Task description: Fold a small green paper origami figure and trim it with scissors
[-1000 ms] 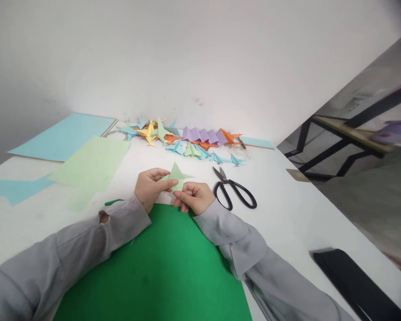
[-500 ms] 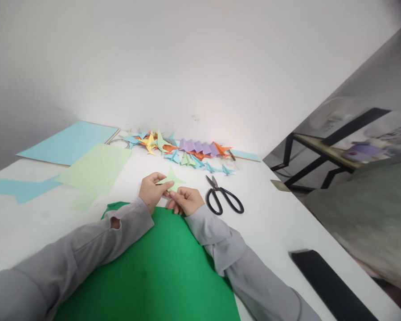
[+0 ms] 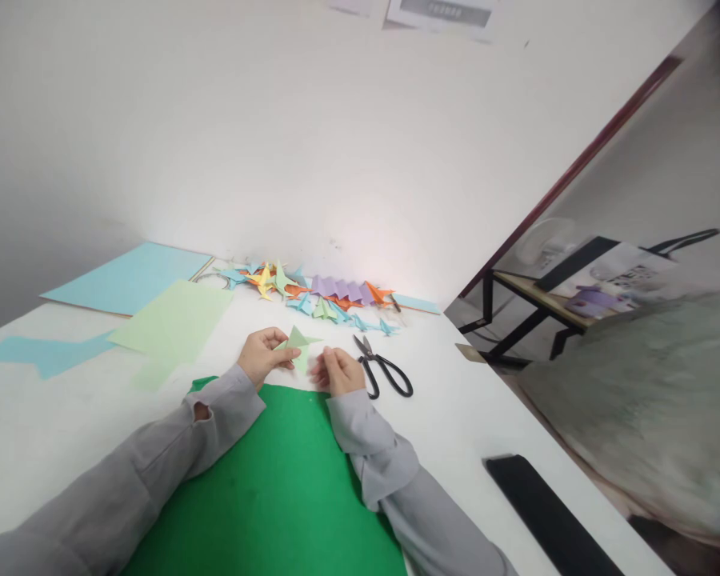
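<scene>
A small folded light-green paper shape (image 3: pixel 298 340) is pinched between the fingers of my left hand (image 3: pixel 264 354), just above the far edge of a green sheet (image 3: pixel 276 488). My right hand (image 3: pixel 338 371) sits close beside the shape on its right, fingers curled and a little blurred; whether it still touches the paper is unclear. Both forearms wear grey sleeves and lie over the green sheet. Black scissors (image 3: pixel 384 371) rest on the white table (image 3: pixel 456 400) right of my right hand.
A row of folded paper figures (image 3: pixel 318 292) in blue, yellow, orange and purple lines the wall. Light-green paper (image 3: pixel 174 320) and blue sheets (image 3: pixel 129 276) lie at the left. A black flat object (image 3: pixel 546 512) lies near the table's right edge. A dark-framed table (image 3: pixel 552 308) stands beyond.
The head camera has tilted up, so hands and table appear lower and smaller. My right hand has drawn slightly away from the green shape, which my left hand keeps pinched.
</scene>
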`<state>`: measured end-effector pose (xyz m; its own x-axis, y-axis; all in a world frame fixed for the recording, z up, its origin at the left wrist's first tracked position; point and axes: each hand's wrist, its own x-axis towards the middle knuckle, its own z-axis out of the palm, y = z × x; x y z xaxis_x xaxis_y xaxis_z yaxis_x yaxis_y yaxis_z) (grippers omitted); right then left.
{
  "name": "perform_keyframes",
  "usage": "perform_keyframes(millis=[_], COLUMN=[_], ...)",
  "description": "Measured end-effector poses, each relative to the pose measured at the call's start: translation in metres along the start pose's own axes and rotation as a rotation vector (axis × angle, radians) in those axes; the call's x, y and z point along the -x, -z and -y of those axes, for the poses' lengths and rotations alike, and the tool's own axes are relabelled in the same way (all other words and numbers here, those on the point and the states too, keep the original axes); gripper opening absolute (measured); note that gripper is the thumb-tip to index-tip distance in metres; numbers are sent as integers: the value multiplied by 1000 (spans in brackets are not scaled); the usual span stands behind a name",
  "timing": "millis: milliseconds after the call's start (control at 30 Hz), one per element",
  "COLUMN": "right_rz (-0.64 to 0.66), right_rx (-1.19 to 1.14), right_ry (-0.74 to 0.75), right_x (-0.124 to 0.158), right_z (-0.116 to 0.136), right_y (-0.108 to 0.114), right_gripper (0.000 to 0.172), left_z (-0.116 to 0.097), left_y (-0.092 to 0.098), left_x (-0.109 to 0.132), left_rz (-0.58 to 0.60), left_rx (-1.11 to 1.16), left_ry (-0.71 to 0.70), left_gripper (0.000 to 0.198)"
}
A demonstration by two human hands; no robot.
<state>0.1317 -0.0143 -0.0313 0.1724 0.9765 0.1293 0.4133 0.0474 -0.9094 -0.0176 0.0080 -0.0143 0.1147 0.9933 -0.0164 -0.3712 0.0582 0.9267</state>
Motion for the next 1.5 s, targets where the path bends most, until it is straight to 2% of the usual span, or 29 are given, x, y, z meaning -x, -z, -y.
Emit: perform_keyframes(millis=[33,67,200,267,367,433,533,633,800,900,1000,1067,1133,1200,1267,1333,1433,1500], right_rz=[-147,-207,-351,-352,-236,-215,-227,-225,-166,-188,-276,-340,-297,-148,79,276,548,643], right_rx=[241,332,629,690,836,879,940,986,1010,868,595,290,-152,-591,-844,-949,-968,-894], right_ry=[-15,-34,-190,-244,-270,-290,-238,-242,-220,-204,-211,-225,-256,-282,-328,-417,-502,-455], right_x=[-1,-1,-1,2,5,6,4,3,5,6,4,2,0,2,10,20,35,41], right_z=[-1,-2,-8,-11,-14,-14,-12,-10,-7,-8,-12,-15,-15,-11,-5,3,11,14], right_y=[8,16,45,52,53,52,52,54,50,44,45,50,55,57,54,47,37,32], right_gripper=[30,21,36,40,44,44,39,42,42,36,27,24,28,30,32,36,46,51], left_z=[-2,-4,-10,-9,-7,-6,-3,-1,-1,-2,-4,-5,-4,-3,-2,0,0,-3], left_y=[1,2,7,8,9,9,8,7,4,3,3,3,3,3,5,6,8,8], left_x=[1,3,6,6,6,6,7,9,11,11,12,12,11,10,8,6,5,5], left_rz=[-22,-44,-105,-111,-120,-125,-121,-93,-54,-43,-49,-55,-65,-76,-90,-103,-121,-126], left_rx=[20,36,73,81,88,92,93,61,35,36,45,47,48,47,44,43,56,72], left_ry=[9,20,44,47,50,50,56,66,90,98,102,98,91,80,59,25,-17,-17], left_gripper=[43,44,46,45,45,46,46,46,45,46,48,48,48,47,44,41,36,35])
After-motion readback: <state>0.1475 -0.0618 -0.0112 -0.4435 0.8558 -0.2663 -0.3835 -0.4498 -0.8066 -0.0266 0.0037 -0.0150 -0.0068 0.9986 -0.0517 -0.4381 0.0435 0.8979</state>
